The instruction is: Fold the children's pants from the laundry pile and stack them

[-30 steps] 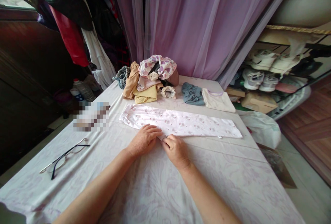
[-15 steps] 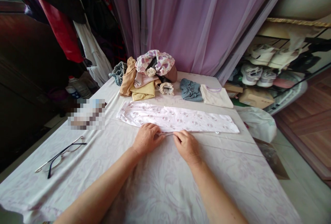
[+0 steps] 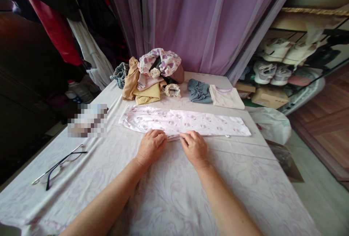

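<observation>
A pair of pale pink printed pants, folded lengthwise into a long strip, lies flat across the table, its gathered waist end at the left. My left hand grips the strip's near edge, fingers curled over the cloth. A short way to the right, my right hand pinches the same edge between thumb and fingers. The bit of edge between both hands is slightly raised. Behind the pants are a folded blue-grey garment and a folded cream shirt with a lilac neckline, side by side.
A heap of crumpled clothes stands at the table's back left. Eyeglasses lie at the left on the patterned tablecloth, near a blurred-out item. Purple curtains hang behind; a shoe rack stands at the right.
My left hand has shifted slightly left along the edge, and the edge between my hands is now lifted a little. The whole view has shifted slightly.
</observation>
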The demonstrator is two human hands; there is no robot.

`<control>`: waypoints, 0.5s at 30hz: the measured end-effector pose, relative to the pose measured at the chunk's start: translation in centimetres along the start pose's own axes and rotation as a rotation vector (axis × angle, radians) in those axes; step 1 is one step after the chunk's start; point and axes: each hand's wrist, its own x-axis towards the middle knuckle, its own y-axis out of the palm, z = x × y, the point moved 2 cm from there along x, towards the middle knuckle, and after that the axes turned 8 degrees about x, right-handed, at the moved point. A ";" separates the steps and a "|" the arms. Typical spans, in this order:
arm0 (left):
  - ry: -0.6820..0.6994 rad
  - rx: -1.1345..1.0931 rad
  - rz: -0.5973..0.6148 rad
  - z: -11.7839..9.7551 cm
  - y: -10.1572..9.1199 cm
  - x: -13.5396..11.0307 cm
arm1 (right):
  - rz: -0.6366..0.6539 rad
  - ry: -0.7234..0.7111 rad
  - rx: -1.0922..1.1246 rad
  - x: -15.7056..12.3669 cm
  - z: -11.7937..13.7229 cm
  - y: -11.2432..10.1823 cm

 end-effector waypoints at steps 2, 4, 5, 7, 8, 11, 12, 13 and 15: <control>0.045 0.003 -0.018 0.2 -0.1 -0.2 | 0.003 0.000 -0.016 0.1 0.2 0.0; 0.074 0.018 -0.005 0.2 -0.1 -0.2 | 0.014 -0.002 -0.027 0.1 0.4 0.0; 0.081 0.029 0.011 0.2 -0.2 -0.2 | 0.024 -0.007 -0.030 0.2 0.5 0.0; 0.089 0.063 0.050 0.0 -0.2 -0.1 | 0.045 -0.021 -0.034 0.3 0.6 0.1; 0.092 0.084 0.069 -0.1 -0.3 0.0 | 0.053 -0.029 -0.034 0.3 0.6 0.1; 0.108 0.140 0.110 -0.3 -0.5 0.0 | 0.069 -0.047 -0.027 0.3 0.5 0.2; 0.114 0.149 0.114 -0.4 -0.5 0.0 | 0.072 -0.051 -0.023 0.3 0.4 0.3; 0.118 0.154 0.116 -0.5 -0.6 0.0 | 0.075 -0.053 -0.018 0.2 0.4 0.3; 0.128 0.151 0.123 -0.6 -0.6 0.0 | 0.080 -0.047 -0.007 0.2 0.3 0.3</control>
